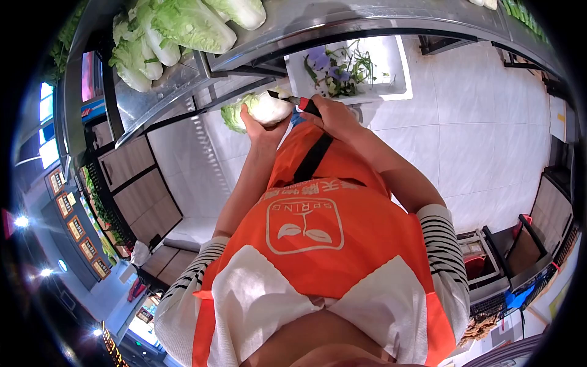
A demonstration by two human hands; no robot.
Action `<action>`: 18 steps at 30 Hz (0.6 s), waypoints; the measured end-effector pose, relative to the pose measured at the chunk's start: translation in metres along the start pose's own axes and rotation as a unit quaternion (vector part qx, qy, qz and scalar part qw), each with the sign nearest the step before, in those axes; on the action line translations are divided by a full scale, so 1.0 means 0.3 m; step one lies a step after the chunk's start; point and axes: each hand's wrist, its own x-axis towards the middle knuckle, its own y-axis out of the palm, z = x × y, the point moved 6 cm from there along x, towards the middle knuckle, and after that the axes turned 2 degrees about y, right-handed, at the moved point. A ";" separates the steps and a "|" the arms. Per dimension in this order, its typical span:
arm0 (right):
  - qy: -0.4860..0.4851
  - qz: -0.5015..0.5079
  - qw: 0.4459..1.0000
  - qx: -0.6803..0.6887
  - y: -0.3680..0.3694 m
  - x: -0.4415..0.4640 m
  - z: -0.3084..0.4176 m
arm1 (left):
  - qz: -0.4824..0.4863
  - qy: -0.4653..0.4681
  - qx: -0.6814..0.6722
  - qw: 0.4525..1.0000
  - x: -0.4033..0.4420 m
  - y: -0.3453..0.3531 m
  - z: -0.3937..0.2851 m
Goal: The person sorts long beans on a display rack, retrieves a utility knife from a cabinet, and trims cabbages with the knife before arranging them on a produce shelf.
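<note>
My left hand (264,129) is wrapped round a napa cabbage (271,111), holding it out in front of my apron with the leafy end to the left. In my right hand (333,116) is a knife (309,106) with a red and black handle. Its dark blade lies against the white base end of the cabbage; how deep it sits in the stem I cannot tell. Below and beyond my hands, a white bin (397,76) on the floor holds green leaf scraps and bluish pieces.
Several napa cabbages (189,27) lie on the metal counter (293,30) ahead. More greens (523,18) sit at its far right. Wooden cabinets (137,183) stand at left, and crates (480,260) at right. Pale tiles (477,128) cover the floor.
</note>
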 end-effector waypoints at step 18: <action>-0.041 -0.031 0.991 0.122 -0.021 -0.036 0.117 | 0.085 -0.009 0.019 0.996 0.036 0.014 -0.088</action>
